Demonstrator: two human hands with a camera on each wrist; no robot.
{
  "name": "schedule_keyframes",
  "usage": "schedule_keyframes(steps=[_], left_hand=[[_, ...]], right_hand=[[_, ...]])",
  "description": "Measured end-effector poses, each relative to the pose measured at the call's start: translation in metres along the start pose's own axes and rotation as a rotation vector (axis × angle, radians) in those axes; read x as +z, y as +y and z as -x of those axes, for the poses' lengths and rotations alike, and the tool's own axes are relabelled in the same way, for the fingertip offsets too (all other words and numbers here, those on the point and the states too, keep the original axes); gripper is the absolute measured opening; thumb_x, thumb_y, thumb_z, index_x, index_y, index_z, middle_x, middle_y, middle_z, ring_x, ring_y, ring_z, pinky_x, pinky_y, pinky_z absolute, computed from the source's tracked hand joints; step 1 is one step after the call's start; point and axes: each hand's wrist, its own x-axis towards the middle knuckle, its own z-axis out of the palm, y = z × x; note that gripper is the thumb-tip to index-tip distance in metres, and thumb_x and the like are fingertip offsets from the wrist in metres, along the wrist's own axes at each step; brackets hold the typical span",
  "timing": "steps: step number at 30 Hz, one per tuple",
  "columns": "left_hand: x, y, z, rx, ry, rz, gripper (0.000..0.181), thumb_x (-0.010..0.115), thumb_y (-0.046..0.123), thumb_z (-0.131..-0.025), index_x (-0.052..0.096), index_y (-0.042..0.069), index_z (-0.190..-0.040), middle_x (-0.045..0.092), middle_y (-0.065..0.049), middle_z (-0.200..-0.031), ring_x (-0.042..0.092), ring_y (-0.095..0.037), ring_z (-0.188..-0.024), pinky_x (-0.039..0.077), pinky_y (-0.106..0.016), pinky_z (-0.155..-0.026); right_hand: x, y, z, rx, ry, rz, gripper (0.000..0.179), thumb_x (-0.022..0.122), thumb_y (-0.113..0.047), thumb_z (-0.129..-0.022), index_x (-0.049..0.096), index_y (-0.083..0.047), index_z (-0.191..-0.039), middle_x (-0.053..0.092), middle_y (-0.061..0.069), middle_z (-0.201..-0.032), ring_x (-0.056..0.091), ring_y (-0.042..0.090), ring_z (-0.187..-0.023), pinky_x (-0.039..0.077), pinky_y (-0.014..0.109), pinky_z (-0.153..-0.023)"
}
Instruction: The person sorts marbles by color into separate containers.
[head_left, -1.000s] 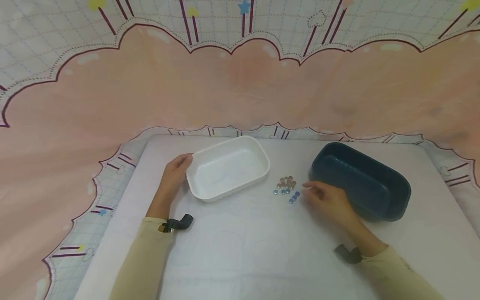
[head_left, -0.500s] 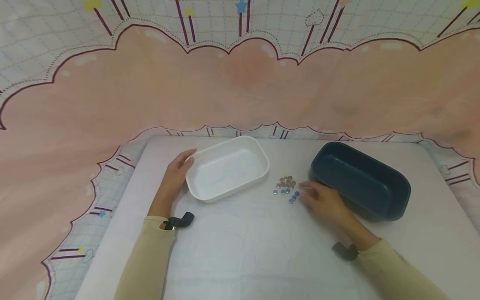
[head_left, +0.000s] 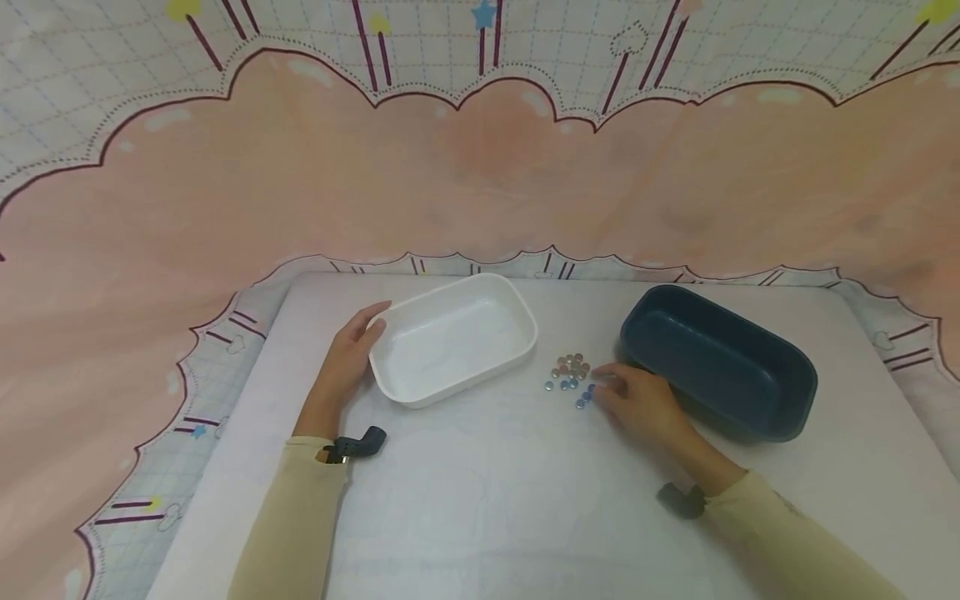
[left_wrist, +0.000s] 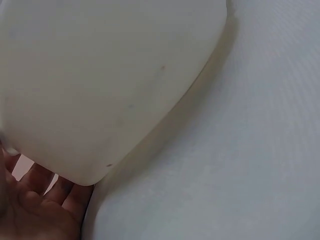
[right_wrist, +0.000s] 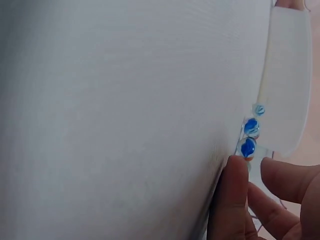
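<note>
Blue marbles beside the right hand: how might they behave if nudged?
The blue marbles look round, so they would probably roll. Their glassy shine suggests they may feel slippery. Grouped closely, one could knock another.

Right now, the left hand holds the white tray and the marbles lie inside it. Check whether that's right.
Not inside: the head view shows the marbles on the table, between the white tray and the blue tray. The left hand does hold the white tray.

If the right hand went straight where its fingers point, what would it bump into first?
Most likely the marbles, just in front of the right hand; I can't tell whether they touch.
</note>
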Motion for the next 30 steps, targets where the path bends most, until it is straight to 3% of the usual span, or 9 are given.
schedule_keyframes(steps=[6, 18, 25, 30], left_hand=[[-0.0002, 0.0009, 0.0007, 0.005, -0.010, 0.003, 0.050, 0.048, 0.054, -0.104, 0.047, 0.037, -0.152, 0.036, 0.005, -0.166, 0.026, -0.024, -0.157, 0.021, -0.054, -0.127], [0.0014, -0.0033, 0.0011, 0.005, -0.003, 0.002, 0.050, 0.047, 0.055, -0.104, 0.047, 0.038, -0.152, 0.035, 0.006, -0.166, 0.027, -0.023, -0.157, 0.022, -0.053, -0.127], [0.0011, -0.0013, 0.0017, -0.003, -0.012, 0.019, 0.050, 0.047, 0.055, -0.104, 0.046, 0.039, -0.152, 0.035, 0.006, -0.166, 0.027, -0.023, -0.157, 0.022, -0.052, -0.127], [0.0008, 0.0008, 0.0027, -0.003, -0.016, 0.012, 0.051, 0.047, 0.053, -0.105, 0.045, 0.036, -0.153, 0.034, 0.007, -0.166, 0.026, -0.022, -0.157, 0.020, -0.052, -0.127]], right_hand=[[0.0017, -0.0020, 0.0003, 0.010, 0.013, 0.019, 0.036, 0.064, -0.026, -0.100, 0.065, -0.014, -0.134, 0.070, 0.015, -0.126, 0.063, 0.033, -0.113, 0.052, 0.051, -0.093], [0.0018, -0.0060, 0.0026, -0.015, 0.020, 0.020, 0.026, 0.064, -0.019, -0.100, 0.071, -0.011, -0.124, 0.071, 0.013, -0.127, 0.059, 0.039, -0.128, 0.046, 0.059, -0.107], [0.0023, -0.0040, 0.0012, -0.055, 0.041, 0.042, 0.018, 0.069, -0.018, -0.097, 0.074, -0.011, -0.113, 0.075, 0.010, -0.113, 0.064, 0.032, -0.110, 0.050, 0.053, -0.097], [0.0025, -0.0035, 0.0002, -0.075, 0.055, 0.063, 0.014, 0.070, -0.019, -0.095, 0.075, -0.012, -0.107, 0.074, 0.006, -0.099, 0.062, 0.025, -0.094, 0.049, 0.043, -0.085]])
